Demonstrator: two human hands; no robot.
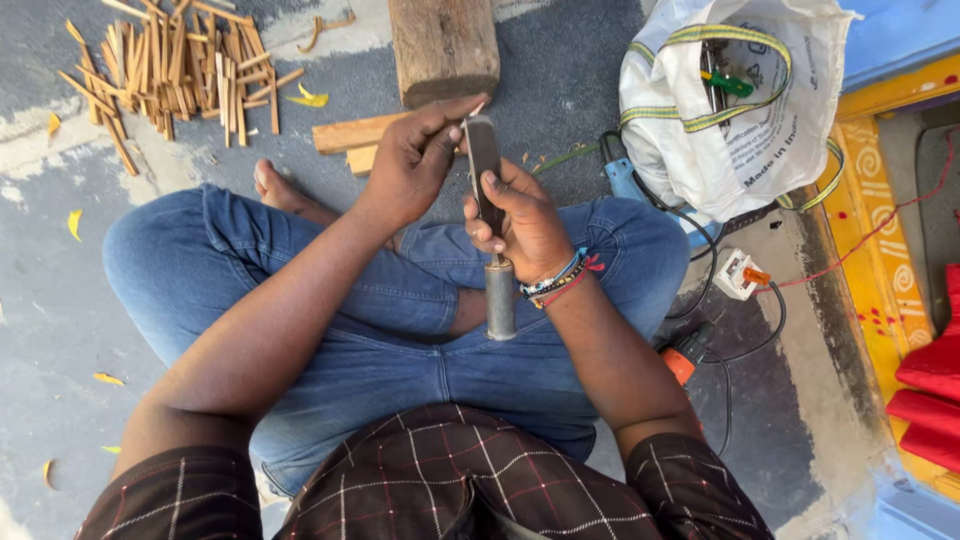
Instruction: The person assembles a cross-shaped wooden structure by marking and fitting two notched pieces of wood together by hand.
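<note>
You sit cross-legged on the floor (560,70), and your right hand (525,225) has its grip clamped around a knife (488,180), the blade pointing away from you and the round metal handle sticking out below your wrist. Your left hand (415,160) has its fingers pinched together on a thin sliver (476,109) right at the blade's tip, just above your knees. A wooden block (443,45) lies ahead of your hands, with two short offcuts (350,140) beside it. A pile of sticks (175,65) sits well to the left. A white bag (730,100) stands to your right, near a blue power tool (625,180) and its cables.
</note>
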